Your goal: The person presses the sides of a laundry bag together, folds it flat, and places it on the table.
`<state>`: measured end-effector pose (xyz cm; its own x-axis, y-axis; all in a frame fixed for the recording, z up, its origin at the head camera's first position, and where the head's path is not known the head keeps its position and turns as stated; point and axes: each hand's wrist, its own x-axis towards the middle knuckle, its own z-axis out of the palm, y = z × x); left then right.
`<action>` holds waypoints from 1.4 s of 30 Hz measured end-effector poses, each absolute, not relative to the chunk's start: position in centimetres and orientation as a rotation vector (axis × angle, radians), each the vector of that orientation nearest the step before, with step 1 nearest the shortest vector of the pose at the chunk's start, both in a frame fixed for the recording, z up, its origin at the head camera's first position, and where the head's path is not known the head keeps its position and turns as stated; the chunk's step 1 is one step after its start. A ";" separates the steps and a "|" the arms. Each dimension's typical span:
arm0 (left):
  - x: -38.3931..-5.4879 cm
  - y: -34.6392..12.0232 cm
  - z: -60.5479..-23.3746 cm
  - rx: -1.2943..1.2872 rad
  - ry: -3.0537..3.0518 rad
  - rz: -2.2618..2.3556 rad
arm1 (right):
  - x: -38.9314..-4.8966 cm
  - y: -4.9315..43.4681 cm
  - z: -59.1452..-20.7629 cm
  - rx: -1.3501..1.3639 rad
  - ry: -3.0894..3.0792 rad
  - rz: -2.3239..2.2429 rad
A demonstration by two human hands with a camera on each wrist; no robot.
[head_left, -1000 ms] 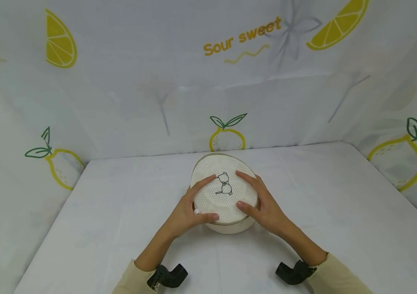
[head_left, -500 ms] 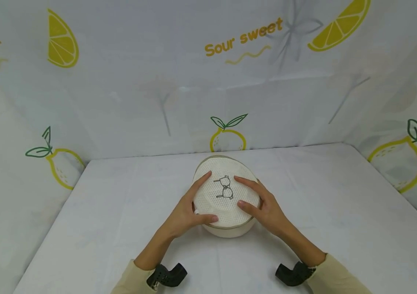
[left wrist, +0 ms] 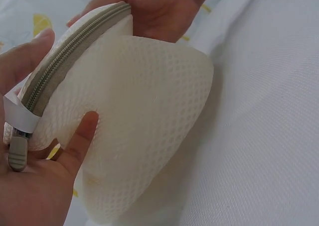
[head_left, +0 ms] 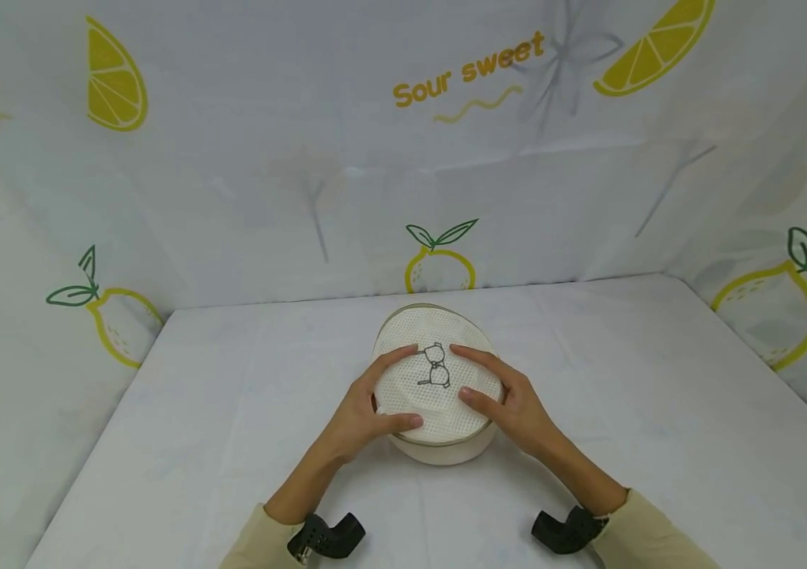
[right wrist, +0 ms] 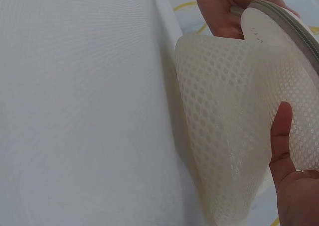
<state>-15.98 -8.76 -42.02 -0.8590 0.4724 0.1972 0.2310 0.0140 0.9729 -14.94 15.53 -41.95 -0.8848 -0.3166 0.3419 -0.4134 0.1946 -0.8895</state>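
A round, cream mesh laundry bag (head_left: 439,411) with a line drawing on its top is between both hands, over the white table. My left hand (head_left: 360,411) grips its left side, thumb and index finger spread over the top. On the opposite side my right hand (head_left: 520,407) grips it the same way. In the left wrist view, a beige zipper (left wrist: 65,56) runs along the rim, with its zipper pull (left wrist: 18,151) beside the left palm and a white strip (left wrist: 21,115) across it. The mesh side (right wrist: 219,96) sags inward in the right wrist view. Other fingers are partly hidden by the bag.
The table (head_left: 232,442) is covered in white cloth and meets a lemon-printed curtain (head_left: 247,158) at the back and sides. A black wrist camera mount (head_left: 328,537) sits on the left sleeve, another black mount (head_left: 567,529) on the right.
The bag has shifted slightly toward the person. My left index finger lifted outward, then came back over the top. The right index finger has slid a little left. Both hands keep their hold.
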 end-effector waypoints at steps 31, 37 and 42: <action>-16.1 -8.7 -42.2 0.719 2.132 1.883 | -15.0 15.6 -41.9 0.732 -2.419 1.745; -16.1 -8.7 -42.3 0.735 2.139 1.886 | -15.1 15.6 -42.1 0.730 -2.416 1.750; -16.1 -8.6 -42.5 0.731 2.133 1.897 | -15.1 15.6 -42.1 0.722 -2.410 1.753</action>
<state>-16.08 -8.62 -42.52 -0.8590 0.4806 0.1764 0.2314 0.0573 0.9712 -15.12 15.64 -42.14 -0.8865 -0.3265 0.3278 -0.4124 0.2365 -0.8797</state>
